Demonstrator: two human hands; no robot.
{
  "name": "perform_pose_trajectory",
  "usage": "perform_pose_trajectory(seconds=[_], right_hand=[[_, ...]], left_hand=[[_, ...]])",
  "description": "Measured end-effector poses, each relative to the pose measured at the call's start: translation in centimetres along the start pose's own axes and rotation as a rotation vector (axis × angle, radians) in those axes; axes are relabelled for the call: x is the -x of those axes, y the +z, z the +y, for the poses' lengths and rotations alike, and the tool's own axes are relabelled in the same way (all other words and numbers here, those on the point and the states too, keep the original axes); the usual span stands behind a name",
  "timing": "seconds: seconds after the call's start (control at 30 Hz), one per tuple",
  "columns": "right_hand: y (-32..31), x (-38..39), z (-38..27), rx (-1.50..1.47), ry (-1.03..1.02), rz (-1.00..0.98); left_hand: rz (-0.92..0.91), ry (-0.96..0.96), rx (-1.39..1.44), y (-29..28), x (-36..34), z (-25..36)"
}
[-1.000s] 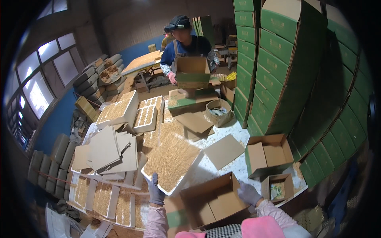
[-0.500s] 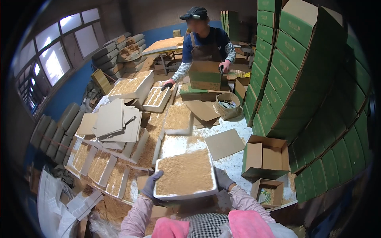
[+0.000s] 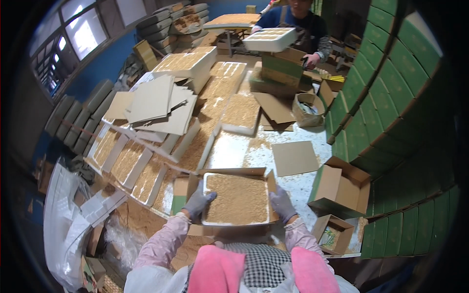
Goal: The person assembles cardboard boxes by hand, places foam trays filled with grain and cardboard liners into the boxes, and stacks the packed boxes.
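Note:
In the lower middle, a white foam tray [image 3: 236,199] full of tan sawdust-like grains sits inside an open cardboard box [image 3: 229,232] with flaps raised. My left hand [image 3: 198,200], in a grey-purple glove, grips the tray's left side with its thumb near the rim. My right hand [image 3: 282,204], gloved alike, is closed on the right side between tray and box wall; its fingertips are partly hidden.
Trays [image 3: 134,166] and loose cardboard sheets [image 3: 151,100] cover the left table. Right are open boxes [image 3: 349,188] and tall green box stacks [image 3: 403,83]. A flat board [image 3: 294,158] lies centre-right. Across the table, a co-worker [image 3: 293,17] holds a white tray [image 3: 269,39] above a box.
The grain-filled tray in my hands has gone down into the box. The co-worker has lifted a tray from the table to above their box. The view has shifted, with the scene sliding rightward.

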State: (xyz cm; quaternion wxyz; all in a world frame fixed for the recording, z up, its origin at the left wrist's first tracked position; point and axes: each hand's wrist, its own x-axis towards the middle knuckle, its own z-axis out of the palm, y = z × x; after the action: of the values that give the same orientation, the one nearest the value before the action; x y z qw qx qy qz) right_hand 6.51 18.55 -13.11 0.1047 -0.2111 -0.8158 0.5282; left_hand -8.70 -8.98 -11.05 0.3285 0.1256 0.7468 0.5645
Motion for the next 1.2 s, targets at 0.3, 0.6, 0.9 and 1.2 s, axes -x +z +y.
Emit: perform_pose_trajectory(seconds=[0.3, 0.6, 0.9, 1.2], right_hand=[[2.9, 1.8, 0.0, 0.872, -0.227, -0.062], [3.5, 2.7, -2.6, 0.484, 0.018, 0.089], [3.9, 1.8, -2.9, 0.263, 0.167, 0.16], [-4.2, 9.6, -1.4, 0.081, 0.026, 0.576]], left_hand=[[0.212, 0.701, -1.104, -2.1, -0.2, 7.8], [0.718, 0.328, -1.433, -23.7, -13.3, 16.5], [0.392, 0.926, -1.827, -28.3, -13.0, 17.4], [-0.457, 1.123, -1.244, 0.5, 0.1, 9.0]])
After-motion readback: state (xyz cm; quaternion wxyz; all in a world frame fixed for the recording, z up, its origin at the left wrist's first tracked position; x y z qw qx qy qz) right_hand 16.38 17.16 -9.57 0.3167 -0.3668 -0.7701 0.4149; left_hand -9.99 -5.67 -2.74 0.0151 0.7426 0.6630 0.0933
